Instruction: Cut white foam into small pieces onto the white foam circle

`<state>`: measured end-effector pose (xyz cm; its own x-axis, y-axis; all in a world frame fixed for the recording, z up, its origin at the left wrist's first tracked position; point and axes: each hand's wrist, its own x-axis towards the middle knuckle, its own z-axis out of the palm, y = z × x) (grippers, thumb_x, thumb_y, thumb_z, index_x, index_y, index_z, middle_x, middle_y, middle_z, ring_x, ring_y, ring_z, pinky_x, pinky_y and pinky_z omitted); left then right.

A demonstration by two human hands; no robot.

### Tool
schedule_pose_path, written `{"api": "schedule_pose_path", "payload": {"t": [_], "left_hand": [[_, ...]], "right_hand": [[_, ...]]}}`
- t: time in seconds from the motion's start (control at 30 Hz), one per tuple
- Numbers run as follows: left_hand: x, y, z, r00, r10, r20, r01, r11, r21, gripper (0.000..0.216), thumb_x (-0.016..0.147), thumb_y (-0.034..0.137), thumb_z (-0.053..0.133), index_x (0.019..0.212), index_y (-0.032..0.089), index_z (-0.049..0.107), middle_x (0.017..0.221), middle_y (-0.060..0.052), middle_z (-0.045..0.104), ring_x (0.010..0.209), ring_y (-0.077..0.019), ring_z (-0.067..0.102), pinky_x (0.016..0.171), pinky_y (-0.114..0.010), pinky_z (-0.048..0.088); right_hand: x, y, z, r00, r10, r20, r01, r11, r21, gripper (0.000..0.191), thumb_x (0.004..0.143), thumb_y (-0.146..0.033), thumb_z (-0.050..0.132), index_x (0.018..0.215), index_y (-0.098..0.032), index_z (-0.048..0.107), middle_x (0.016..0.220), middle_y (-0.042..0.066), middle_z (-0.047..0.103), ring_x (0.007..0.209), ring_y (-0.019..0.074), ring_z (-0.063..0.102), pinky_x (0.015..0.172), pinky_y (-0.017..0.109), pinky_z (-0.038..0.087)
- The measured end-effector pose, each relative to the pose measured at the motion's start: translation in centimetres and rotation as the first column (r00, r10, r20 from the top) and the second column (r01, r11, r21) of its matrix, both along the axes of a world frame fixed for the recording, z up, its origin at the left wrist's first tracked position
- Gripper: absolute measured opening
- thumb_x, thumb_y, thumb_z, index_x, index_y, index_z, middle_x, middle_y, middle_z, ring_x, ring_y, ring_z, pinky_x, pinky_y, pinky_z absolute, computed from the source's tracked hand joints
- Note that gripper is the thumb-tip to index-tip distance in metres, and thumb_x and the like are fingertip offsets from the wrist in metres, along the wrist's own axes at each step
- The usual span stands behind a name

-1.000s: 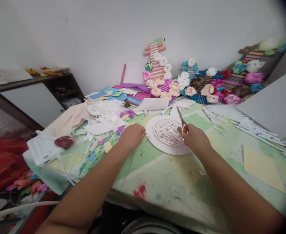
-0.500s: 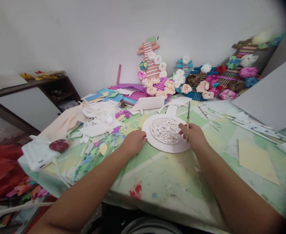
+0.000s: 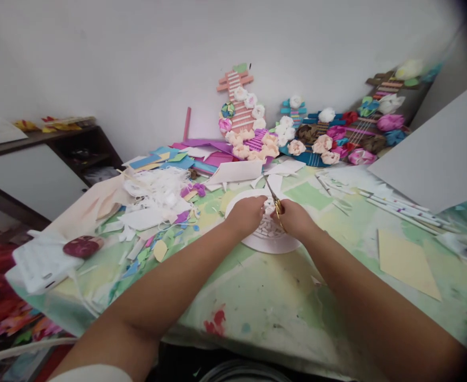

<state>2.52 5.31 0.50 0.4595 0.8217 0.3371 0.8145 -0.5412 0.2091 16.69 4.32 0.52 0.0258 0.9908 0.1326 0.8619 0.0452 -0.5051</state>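
A round white disc point(image 3: 275, 248) lies on the painted table, with many small cut white pieces point(image 3: 268, 229) heaped in its middle. Over the disc's right part, my right hand point(image 3: 294, 218) is closed on gold-handled scissors point(image 3: 278, 206), whose blades point up and away to the left. My left hand point(image 3: 249, 214) hovers over the left part of the disc, its fingers pinched together close to the other hand. What the left fingers hold, if anything, is too small to make out. Both hands hide part of the pieces.
White string point(image 3: 157, 191) and coloured paper scraps point(image 3: 141, 254) spread on the left, beside a dark red mouse-shaped object point(image 3: 82, 246). Flower-decorated paper guitars point(image 3: 241, 114) lean along the wall. Rolled paper sticks point(image 3: 400, 212) and a cream sheet point(image 3: 406, 263) lie on the right.
My left hand has moved from the disc's left edge to above its middle. My right hand has shifted left with the scissors, which now tilt left instead of standing upright. The view has shifted slightly.
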Motion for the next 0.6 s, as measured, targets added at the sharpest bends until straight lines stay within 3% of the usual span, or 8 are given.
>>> {"api": "schedule_pose_path", "payload": {"t": [0.13, 0.27, 0.33, 0.4, 0.47, 0.6], "left_hand": [[-0.1, 0.3, -0.3, 0.995, -0.099, 0.018, 0.099, 0.994, -0.045, 0.041, 0.072, 0.022, 0.038, 0.113, 0.021, 0.037, 0.097, 0.0, 0.057, 0.087, -0.0134, 0.05, 0.076, -0.024, 0.037], [-1.2, 0.5, -0.2, 0.993, -0.105, -0.052, 0.105, 0.994, -0.007, 0.04, 0.073, 0.022, 0.036, 0.113, 0.022, 0.039, 0.109, 0.0, 0.051, 0.098, -0.0143, 0.045, 0.084, -0.026, 0.033], [-2.4, 1.3, 0.1, 0.999, -0.021, -0.042, 0.023, 0.998, 0.054, 0.037, 0.076, 0.022, 0.03, 0.112, 0.02, 0.041, 0.11, -0.001, 0.051, 0.099, -0.0139, 0.044, 0.085, -0.025, 0.031], [-4.0, 2.7, 0.6, 0.985, 0.17, -0.021, -0.168, 0.982, 0.088, 0.037, 0.078, 0.022, 0.025, 0.109, 0.019, 0.043, 0.108, -0.003, 0.051, 0.099, -0.0143, 0.044, 0.085, -0.026, 0.03], [-5.8, 4.5, 0.8, 0.921, 0.381, -0.077, -0.382, 0.924, 0.004, 0.036, 0.077, 0.023, 0.025, 0.106, 0.021, 0.046, 0.108, -0.003, 0.051, 0.099, -0.0158, 0.043, 0.084, -0.027, 0.031], [-8.7, 7.3, 0.0, 0.874, 0.459, -0.161, -0.479, 0.87, -0.117, 0.032, 0.072, 0.023, 0.033, 0.094, 0.019, 0.056, 0.098, -0.007, 0.057, 0.089, -0.0196, 0.05, 0.076, -0.029, 0.036]], "right_hand": [[0.7, -0.5, 0.3, 0.999, -0.044, 0.013, 0.044, 0.999, 0.01, 0.011, 0.062, -0.029, 0.046, 0.061, -0.019, 0.047, 0.057, 0.0, 0.051, 0.051, 0.0111, 0.042, 0.045, 0.021, 0.026], [2.4, -2.0, 1.0, 0.992, -0.122, -0.008, 0.122, 0.992, 0.027, 0.015, 0.062, -0.034, 0.046, 0.064, -0.019, 0.048, 0.057, 0.0, 0.051, 0.051, 0.0114, 0.043, 0.045, 0.022, 0.027], [3.3, -3.2, 1.3, 0.985, -0.166, -0.04, 0.168, 0.985, 0.048, 0.017, 0.062, -0.036, 0.046, 0.065, -0.019, 0.049, 0.056, -0.001, 0.051, 0.05, 0.0115, 0.043, 0.044, 0.022, 0.028], [4.0, -4.5, 1.3, 0.977, -0.196, -0.084, 0.201, 0.977, 0.064, 0.017, 0.062, -0.037, 0.046, 0.064, -0.02, 0.05, 0.053, -0.002, 0.049, 0.047, 0.0112, 0.042, 0.042, 0.022, 0.028], [4.5, -5.6, 1.0, 0.968, -0.205, -0.146, 0.217, 0.973, 0.074, 0.017, 0.061, -0.037, 0.048, 0.063, -0.021, 0.049, 0.053, -0.002, 0.049, 0.047, 0.0109, 0.042, 0.043, 0.022, 0.029], [4.9, -6.3, -0.4, 0.928, -0.227, -0.295, 0.26, 0.962, 0.078, 0.018, 0.062, -0.037, 0.048, 0.065, -0.02, 0.048, 0.055, -0.001, 0.051, 0.048, 0.0111, 0.043, 0.044, 0.023, 0.032]]}}
